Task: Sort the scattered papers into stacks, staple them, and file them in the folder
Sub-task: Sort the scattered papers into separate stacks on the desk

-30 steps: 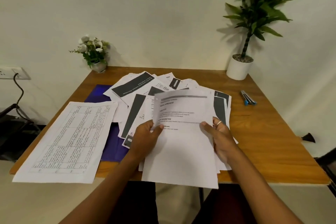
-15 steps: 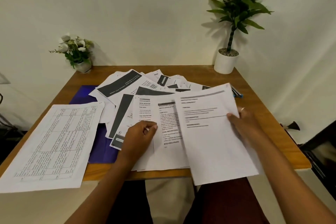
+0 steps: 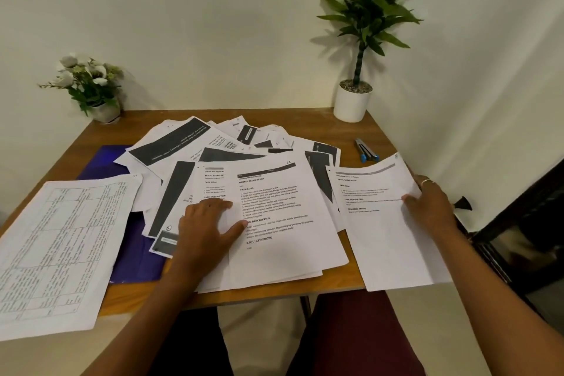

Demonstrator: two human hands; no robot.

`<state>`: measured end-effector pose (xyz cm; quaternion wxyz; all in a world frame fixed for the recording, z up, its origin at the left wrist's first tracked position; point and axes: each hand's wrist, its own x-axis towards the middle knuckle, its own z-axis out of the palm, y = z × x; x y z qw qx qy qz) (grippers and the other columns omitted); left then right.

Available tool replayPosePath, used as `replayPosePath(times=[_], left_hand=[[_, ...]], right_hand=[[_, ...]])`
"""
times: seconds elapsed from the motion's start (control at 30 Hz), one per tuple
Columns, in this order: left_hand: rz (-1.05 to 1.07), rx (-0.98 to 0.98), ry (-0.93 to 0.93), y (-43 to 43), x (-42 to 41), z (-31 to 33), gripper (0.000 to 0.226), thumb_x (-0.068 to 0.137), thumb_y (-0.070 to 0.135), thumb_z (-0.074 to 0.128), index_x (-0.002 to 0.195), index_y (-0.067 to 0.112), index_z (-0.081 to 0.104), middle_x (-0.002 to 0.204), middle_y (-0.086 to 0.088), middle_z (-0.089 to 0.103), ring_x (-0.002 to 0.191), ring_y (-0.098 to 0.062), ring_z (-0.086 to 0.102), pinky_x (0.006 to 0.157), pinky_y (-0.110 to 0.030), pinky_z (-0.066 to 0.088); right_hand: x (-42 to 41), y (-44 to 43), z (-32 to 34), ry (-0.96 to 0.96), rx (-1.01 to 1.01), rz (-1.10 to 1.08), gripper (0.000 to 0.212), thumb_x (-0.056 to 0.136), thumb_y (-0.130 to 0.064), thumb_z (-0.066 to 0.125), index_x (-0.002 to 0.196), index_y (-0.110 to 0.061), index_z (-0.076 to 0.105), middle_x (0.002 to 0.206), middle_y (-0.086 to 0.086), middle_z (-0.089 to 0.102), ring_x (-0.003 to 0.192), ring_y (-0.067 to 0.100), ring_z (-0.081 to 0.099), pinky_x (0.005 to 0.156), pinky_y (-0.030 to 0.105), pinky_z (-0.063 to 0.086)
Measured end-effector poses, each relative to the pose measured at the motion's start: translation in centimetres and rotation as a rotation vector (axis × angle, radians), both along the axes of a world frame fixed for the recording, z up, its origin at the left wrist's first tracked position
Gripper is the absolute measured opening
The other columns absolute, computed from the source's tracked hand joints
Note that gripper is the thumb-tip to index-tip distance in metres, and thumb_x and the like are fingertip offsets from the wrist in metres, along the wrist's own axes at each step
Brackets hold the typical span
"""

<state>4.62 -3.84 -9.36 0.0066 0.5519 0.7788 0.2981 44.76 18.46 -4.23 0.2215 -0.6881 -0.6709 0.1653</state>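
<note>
The loose white printed papers lie heaped midway on the brown wooden table, partly over the dark blue plastic folder. The left hand rests flat and spread on them, while the right hand pinches one white text sheet at the table's right edge. Sorting seems barely begun: no squared stacks show and the grey-and-blue stapler lies untouched, so stapling and filing remain.

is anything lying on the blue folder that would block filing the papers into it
Yes. The scattered pile covers the right side of the blue folder, and the gridded sheet overlaps its left edge. It likely cannot open until both move.
</note>
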Motion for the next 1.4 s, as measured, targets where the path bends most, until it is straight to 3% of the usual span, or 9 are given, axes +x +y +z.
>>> replayPosePath(times=[0.2, 0.3, 0.4, 0.5, 0.73, 0.93, 1.17, 1.33, 1.4], left_hand=[[-0.016, -0.023, -0.010, 0.1, -0.2, -0.1, 0.055, 0.087, 0.066, 0.063, 0.127, 0.028, 0.063, 0.136, 0.005, 0.061, 0.125, -0.022, 0.050, 0.100, -0.045, 0.040], [-0.021, -0.024, 0.008, 0.2, -0.2, -0.2, 0.051, 0.087, 0.061, 0.066, 0.126, 0.028, 0.063, 0.135, 0.005, 0.061, 0.124, -0.022, 0.051, 0.097, -0.042, 0.040], [-0.025, 0.006, 0.002, 0.1, 0.0, -0.2, 0.047, 0.089, 0.059, 0.066, 0.123, 0.026, 0.064, 0.132, 0.004, 0.063, 0.121, -0.023, 0.052, 0.096, -0.040, 0.039], [-0.039, 0.024, -0.047, -0.2, 0.1, 0.1, 0.051, 0.087, 0.059, 0.063, 0.123, 0.025, 0.065, 0.130, 0.003, 0.064, 0.120, -0.022, 0.054, 0.098, -0.038, 0.039], [-0.040, 0.111, -0.384, -0.7, -0.1, 0.9, 0.042, 0.087, 0.035, 0.078, 0.124, 0.030, 0.060, 0.103, 0.023, 0.066, 0.100, -0.006, 0.060, 0.097, -0.048, 0.049], [-0.089, 0.123, -0.450, -1.0, -0.1, 1.4, 0.039, 0.091, 0.019, 0.075, 0.124, 0.029, 0.059, 0.100, 0.012, 0.069, 0.096, -0.003, 0.064, 0.093, -0.028, 0.054], [-0.058, 0.181, -0.469, -1.1, 0.1, 1.2, 0.033, 0.093, 0.012, 0.071, 0.122, 0.023, 0.060, 0.092, 0.023, 0.070, 0.094, 0.008, 0.063, 0.082, -0.003, 0.043], [-0.052, 0.121, -0.327, -0.6, -0.3, -0.1, 0.033, 0.091, 0.019, 0.074, 0.120, 0.028, 0.062, 0.100, 0.022, 0.067, 0.097, -0.007, 0.061, 0.093, -0.037, 0.048], [-0.029, 0.091, -0.234, -0.3, -0.6, -0.5, 0.029, 0.089, 0.025, 0.077, 0.115, 0.027, 0.065, 0.108, 0.017, 0.065, 0.103, -0.014, 0.059, 0.092, -0.037, 0.044]], right_hand=[[-3.8, -2.6, 0.1, -0.095, 0.268, 0.037, 0.051, 0.092, -0.013, 0.068, 0.140, -0.017, 0.052, 0.145, 0.013, 0.047, 0.134, 0.036, 0.039, 0.113, 0.052, 0.029], [-8.7, -4.8, 1.0, 0.174, 0.105, 0.249, 0.037, 0.100, -0.030, 0.061, 0.135, -0.020, 0.061, 0.137, 0.005, 0.061, 0.121, 0.024, 0.060, 0.102, 0.039, 0.051], [-13.0, -7.2, 1.4, 0.235, -0.095, 0.403, 0.044, 0.098, -0.038, 0.063, 0.138, -0.022, 0.058, 0.120, -0.002, 0.063, 0.109, 0.015, 0.061, 0.087, 0.026, 0.049], [-15.6, -8.2, 0.9, 0.209, -0.165, 0.448, 0.057, 0.095, -0.044, 0.067, 0.145, -0.024, 0.050, 0.143, 0.002, 0.056, 0.132, 0.025, 0.052, 0.103, 0.036, 0.046], [-17.1, -8.1, 1.2, 0.502, -0.138, 0.340, 0.070, 0.090, -0.011, 0.075, 0.149, -0.028, 0.040, 0.148, 0.002, 0.054, 0.133, 0.025, 0.055, 0.100, 0.037, 0.050], [-16.0, -8.0, 1.1, 0.489, -0.277, 0.395, 0.048, 0.090, -0.026, 0.076, 0.133, -0.019, 0.057, 0.130, -0.001, 0.067, 0.108, 0.015, 0.064, 0.075, 0.020, 0.050], [-15.1, -7.4, 1.4, 0.428, -0.317, 0.326, 0.051, 0.097, -0.026, 0.067, 0.145, -0.024, 0.048, 0.136, -0.004, 0.061, 0.123, 0.023, 0.060, 0.096, 0.036, 0.052], [-11.5, -2.9, 2.9, 0.446, -0.260, 0.204, 0.029, 0.099, -0.027, 0.061, 0.128, -0.027, 0.057, 0.118, -0.004, 0.070, 0.102, 0.019, 0.069, 0.083, 0.037, 0.058], [-10.0, 0.2, 3.7, 0.452, -0.212, 0.173, 0.030, 0.099, -0.023, 0.061, 0.129, -0.019, 0.060, 0.121, 0.003, 0.070, 0.101, 0.022, 0.069, 0.088, 0.039, 0.057]])
